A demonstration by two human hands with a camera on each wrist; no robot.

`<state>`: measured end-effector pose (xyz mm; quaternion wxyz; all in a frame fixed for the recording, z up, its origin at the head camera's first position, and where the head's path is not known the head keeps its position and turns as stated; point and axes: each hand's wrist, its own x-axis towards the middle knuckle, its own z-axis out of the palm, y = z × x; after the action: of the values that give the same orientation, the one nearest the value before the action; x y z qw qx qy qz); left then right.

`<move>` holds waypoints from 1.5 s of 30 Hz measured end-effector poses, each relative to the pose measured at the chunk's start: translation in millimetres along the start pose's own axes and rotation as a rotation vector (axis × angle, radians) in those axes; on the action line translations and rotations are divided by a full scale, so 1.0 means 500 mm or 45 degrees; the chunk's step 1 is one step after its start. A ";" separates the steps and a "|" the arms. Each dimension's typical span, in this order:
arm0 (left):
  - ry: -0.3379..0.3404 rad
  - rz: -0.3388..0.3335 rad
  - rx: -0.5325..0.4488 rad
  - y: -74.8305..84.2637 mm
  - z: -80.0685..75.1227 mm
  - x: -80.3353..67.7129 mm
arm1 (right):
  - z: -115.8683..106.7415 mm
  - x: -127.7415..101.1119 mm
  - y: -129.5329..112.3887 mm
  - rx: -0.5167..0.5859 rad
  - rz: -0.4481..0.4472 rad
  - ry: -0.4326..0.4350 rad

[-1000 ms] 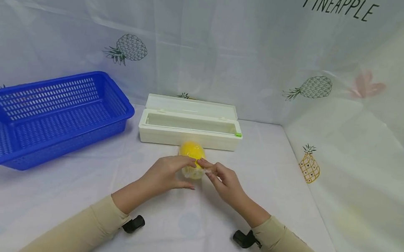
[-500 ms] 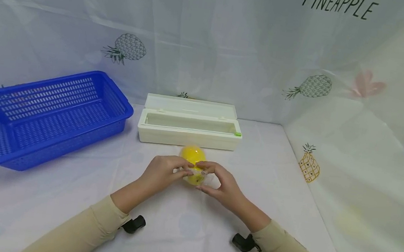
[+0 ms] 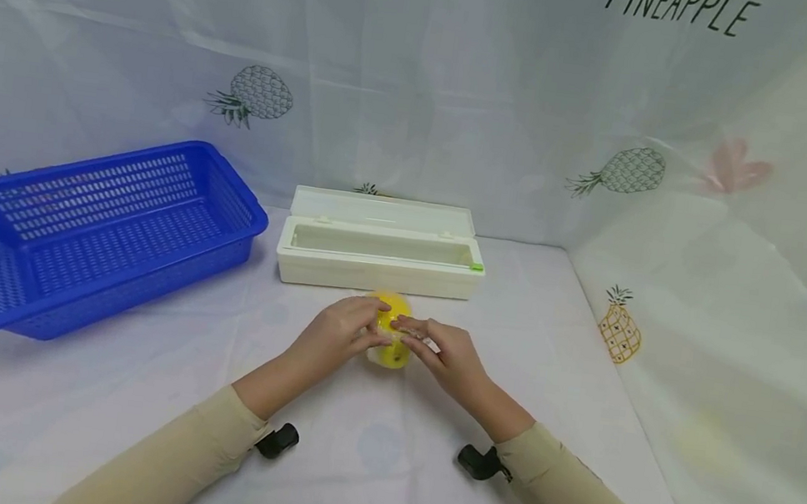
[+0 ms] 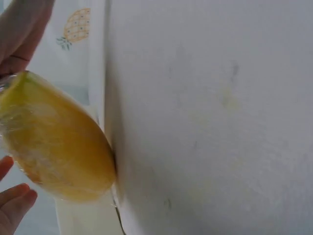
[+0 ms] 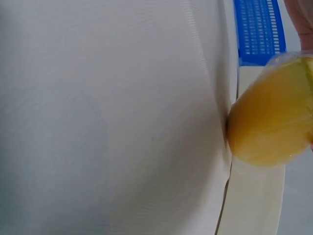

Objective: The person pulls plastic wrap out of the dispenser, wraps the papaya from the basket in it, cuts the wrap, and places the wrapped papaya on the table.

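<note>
Yellow fruit (image 3: 391,336), round and sheathed in clear cling film, sits on the white tablecloth (image 3: 377,467) just in front of a cream plastic wrap dispenser box (image 3: 380,256), held between 2 hands; the left hand (image 3: 335,334) curls its fingers over the fruit's left side and top, pinching the film, while the right hand (image 3: 449,358) lays its fingertips on the right side and top, fingers bent against the film; the fingertips of both hands nearly meet over the crown of the fruit; beige sleeves cover both forearms, and a small black mount shows under each wrist. The left wrist view shows the wrapped fruit (image 4: 54,142) resting on the cloth with film glinting along its skin and a fingertip at the lower edge; the right wrist view shows the same fruit (image 5: 274,117) touching the cloth, the cream box (image 5: 254,196) just behind it; the dispenser's lid stands open, its trough exposed, with a small green tab (image 3: 476,268) at its right end; a blue perforated basket (image 3: 84,230) stands well to the left of the box, tilted slightly on the cloth; the backdrop curtain carries the hand-lettered word "PINEAPPLE" (image 3: 681,9) in black at upper right, along with line drawings of pineapples in grey and 1 in gold (image 3: 618,336) low on the right-hand drape; no other writing can be read.
</note>
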<state>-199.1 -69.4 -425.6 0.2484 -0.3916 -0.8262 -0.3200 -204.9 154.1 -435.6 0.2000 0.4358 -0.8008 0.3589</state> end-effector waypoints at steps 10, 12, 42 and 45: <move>-0.139 -0.144 0.058 -0.003 0.006 0.014 | 0.003 0.018 0.003 -0.038 0.035 0.183; -0.228 -0.224 0.050 -0.005 0.006 0.023 | 0.001 0.022 0.007 -0.046 0.008 0.201; -0.412 -0.467 0.042 -0.023 0.047 0.079 | 0.014 0.036 0.015 0.314 1.002 0.495; -0.392 -0.436 0.064 -0.019 0.048 0.074 | 0.014 0.032 0.017 0.388 1.136 0.449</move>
<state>-231.8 -38.8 -420.6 0.0712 -0.2836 -0.9164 -0.2732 -220.9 143.1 -433.7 0.0933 0.0078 -0.8015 0.5906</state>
